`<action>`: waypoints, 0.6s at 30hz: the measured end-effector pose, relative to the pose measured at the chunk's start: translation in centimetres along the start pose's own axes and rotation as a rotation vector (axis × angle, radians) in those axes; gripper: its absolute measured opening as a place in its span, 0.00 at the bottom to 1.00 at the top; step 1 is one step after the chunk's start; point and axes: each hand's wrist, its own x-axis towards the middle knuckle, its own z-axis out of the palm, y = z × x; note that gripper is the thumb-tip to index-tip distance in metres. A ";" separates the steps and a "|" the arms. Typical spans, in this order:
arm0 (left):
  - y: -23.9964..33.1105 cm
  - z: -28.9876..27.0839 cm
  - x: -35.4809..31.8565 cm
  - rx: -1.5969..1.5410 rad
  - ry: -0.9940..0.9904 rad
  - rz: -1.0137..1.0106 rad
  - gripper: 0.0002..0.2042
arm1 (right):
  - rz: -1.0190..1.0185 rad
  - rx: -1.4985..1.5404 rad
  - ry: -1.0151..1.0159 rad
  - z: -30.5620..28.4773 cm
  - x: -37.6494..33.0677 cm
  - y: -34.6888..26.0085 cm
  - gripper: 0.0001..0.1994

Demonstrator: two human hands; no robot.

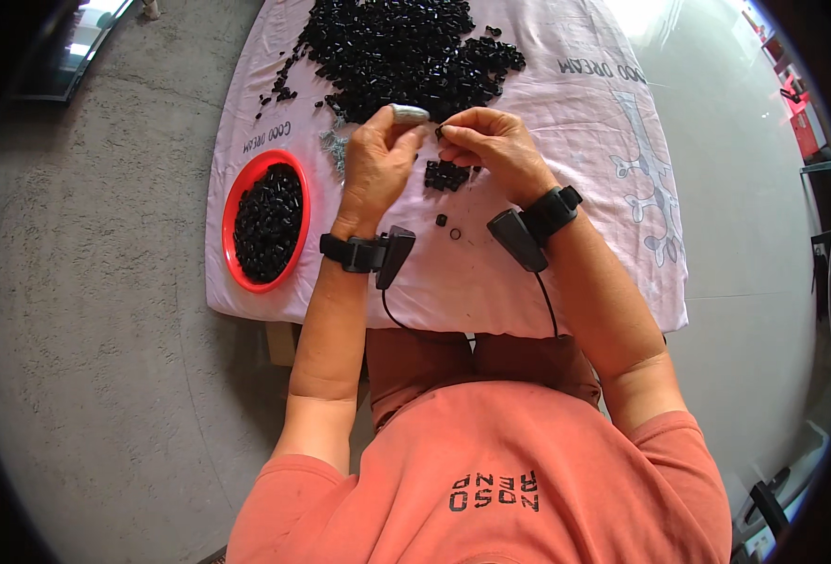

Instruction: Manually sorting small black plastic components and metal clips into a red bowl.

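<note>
Your right hand [502, 146] has thumb and index finger pinched on a small black piece [440, 133], just beside the fingertips of your left hand [375, 162]; whether those grip anything, you cannot tell (a pale, whitish wrap [410, 114] covers one finger). Beyond the grip spreads a broad heap of small, shiny black pieces [397, 56] on the pink printed cloth [589, 141]. Nearer you than the grip sits a compact black cluster [446, 176]; left of it, a round red bowl [306, 197] holds more black pieces.
</note>
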 end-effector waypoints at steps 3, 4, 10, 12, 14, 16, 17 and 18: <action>-1.7 -1.5 0.5 0.330 -0.004 0.012 0.05 | 0.001 0.054 0.026 -0.6 0.2 0.2 0.09; -2.2 -1.6 0.4 0.399 -0.015 0.033 0.05 | 0.001 0.078 0.026 -0.6 0.3 0.3 0.09; -3.8 -0.9 -1.0 0.569 -0.063 -0.003 0.05 | 0.013 0.026 -0.017 -0.1 0.0 0.0 0.11; -4.0 -0.7 -1.1 0.592 -0.046 0.021 0.05 | 0.015 0.019 -0.036 -0.3 0.2 0.2 0.12; -3.7 -0.6 -1.2 0.599 -0.048 0.024 0.05 | 0.020 0.011 -0.045 -0.4 0.2 0.1 0.13; -3.9 -0.7 -1.4 0.589 -0.038 0.033 0.05 | 0.029 0.002 -0.045 -0.4 0.1 0.1 0.13; -3.9 -0.7 -1.5 0.585 -0.033 0.037 0.05 | 0.030 0.022 -0.046 -0.3 0.1 0.1 0.13; -3.9 -0.8 -1.5 0.563 -0.035 0.035 0.05 | 0.030 0.042 -0.049 -0.2 0.2 0.1 0.12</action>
